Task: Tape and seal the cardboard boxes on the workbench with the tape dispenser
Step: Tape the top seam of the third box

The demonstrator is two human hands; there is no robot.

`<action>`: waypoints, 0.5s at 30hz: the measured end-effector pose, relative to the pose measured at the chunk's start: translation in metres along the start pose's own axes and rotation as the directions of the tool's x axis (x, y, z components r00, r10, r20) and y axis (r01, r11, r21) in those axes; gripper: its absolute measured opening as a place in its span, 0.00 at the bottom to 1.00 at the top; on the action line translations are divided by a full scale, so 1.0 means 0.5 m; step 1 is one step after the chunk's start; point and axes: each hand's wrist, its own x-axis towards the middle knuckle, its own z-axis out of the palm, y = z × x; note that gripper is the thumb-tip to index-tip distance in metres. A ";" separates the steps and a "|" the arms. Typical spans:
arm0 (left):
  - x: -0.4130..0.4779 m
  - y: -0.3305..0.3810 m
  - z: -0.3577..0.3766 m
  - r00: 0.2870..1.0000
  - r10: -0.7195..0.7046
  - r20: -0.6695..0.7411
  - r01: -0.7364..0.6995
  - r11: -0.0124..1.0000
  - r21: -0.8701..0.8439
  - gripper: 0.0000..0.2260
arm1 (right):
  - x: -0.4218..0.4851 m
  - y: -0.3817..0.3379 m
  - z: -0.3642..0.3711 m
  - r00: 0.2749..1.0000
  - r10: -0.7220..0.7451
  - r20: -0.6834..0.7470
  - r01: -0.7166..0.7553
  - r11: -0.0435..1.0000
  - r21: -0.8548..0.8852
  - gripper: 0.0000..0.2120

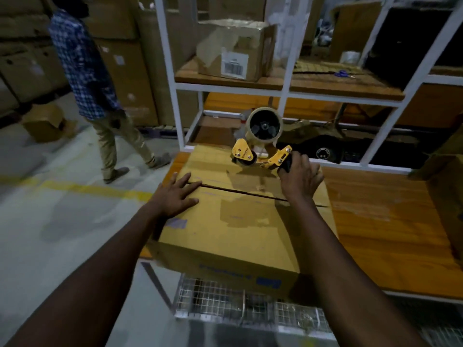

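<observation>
Wire mesh (238, 306) sits lowest and closest, below the near edge of the workbench (375, 221), and both bare forearms reach out over it. Next is the cardboard box (233, 236), closed, at the left end of the bench. Its 2 top flaps meet in a dark seam (240, 192) that runs left to right across the lid on a slight slant.

The left hand (175, 194) lies flat with fingers spread on the left end of the lid, fingertips at the start of that seam, pressing the flaps down. The right hand (299, 179) is farther out, beyond the seam, curled round the black handle of the tape dispenser (260, 144). The dispenser stands on the far half of the lid near the back edge, roll uppermost and roller low at the cardboard. Whether tape has stuck there I cannot tell.

So the seam lies crosswise between the dispenser and the person, and it looks untaped. To my eye the tool must come back to it and travel sideways along it, with the right hand pulling.

Beyond, a white shelf frame (283, 88) carries an open box (233, 53), and another person (85, 71) walks at the left.
</observation>
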 end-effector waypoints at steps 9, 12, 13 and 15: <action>0.005 0.137 0.053 0.976 -0.162 -0.145 0.087 0.902 -0.422 0.29 | -0.004 -0.088 0.002 0.989 -0.080 -0.124 0.094 0.989 0.111 0.17; -0.002 0.205 0.061 0.967 -0.199 -0.160 0.117 0.902 -0.416 0.27 | 0.002 -0.103 -0.006 0.992 -0.051 -0.112 0.065 0.989 0.131 0.17; -0.001 0.217 0.062 0.964 -0.205 -0.166 0.124 0.908 -0.401 0.27 | 0.004 -0.107 -0.009 0.993 -0.044 -0.109 0.058 0.990 0.126 0.17; 0.002 0.225 0.063 0.960 -0.217 -0.175 0.141 0.920 -0.366 0.27 | 0.006 -0.113 -0.015 0.993 -0.037 -0.112 0.049 0.993 0.108 0.17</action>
